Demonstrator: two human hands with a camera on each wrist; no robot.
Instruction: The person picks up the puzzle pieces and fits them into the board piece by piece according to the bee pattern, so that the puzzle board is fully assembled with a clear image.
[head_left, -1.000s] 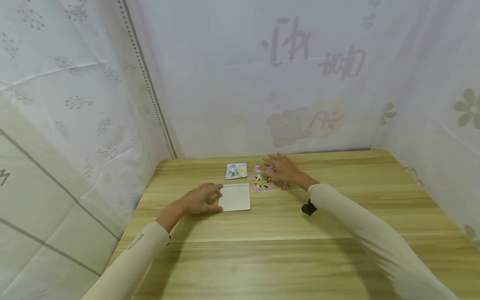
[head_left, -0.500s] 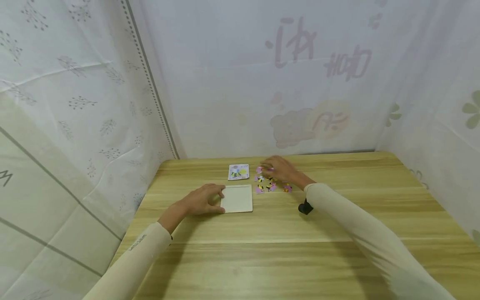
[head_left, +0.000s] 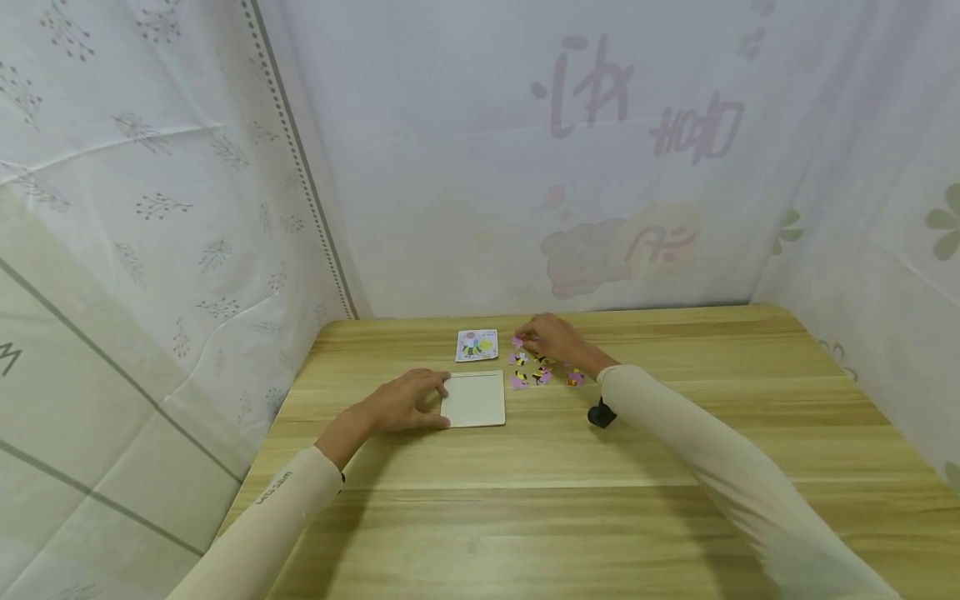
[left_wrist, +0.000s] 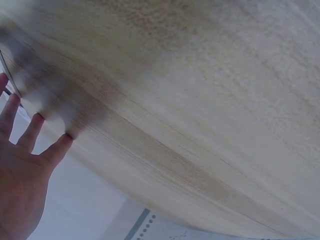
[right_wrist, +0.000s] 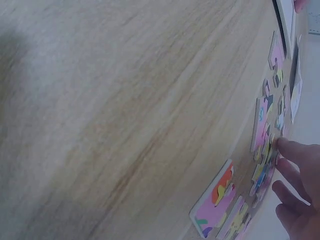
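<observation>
A square cream-white board (head_left: 477, 402) with a raised rim lies on the wooden table. My left hand (head_left: 401, 402) rests at its left side, thumb at the near corner and a fingertip at the far corner; in the left wrist view the fingers are spread and fairly straight. Beyond the board and to its right, my right hand (head_left: 558, 337) bends its fingers down over the jigsaw pieces (head_left: 542, 375). It pinches a pink jigsaw piece (head_left: 517, 342) at the back left of the group; the hand partly covers several others. The right wrist view shows the thumb and fingertips right at the pieces.
A small picture card (head_left: 477, 345) with a bee lies flat behind the board. One jigsaw piece (head_left: 574, 378) with orange on it lies apart at the right. Printed fabric hangs behind the table (head_left: 480, 517) and along both sides.
My right hand has come down from above the pieces, its spread fingers bending together onto a pink one at the back left. The left hand has stayed at the board.
</observation>
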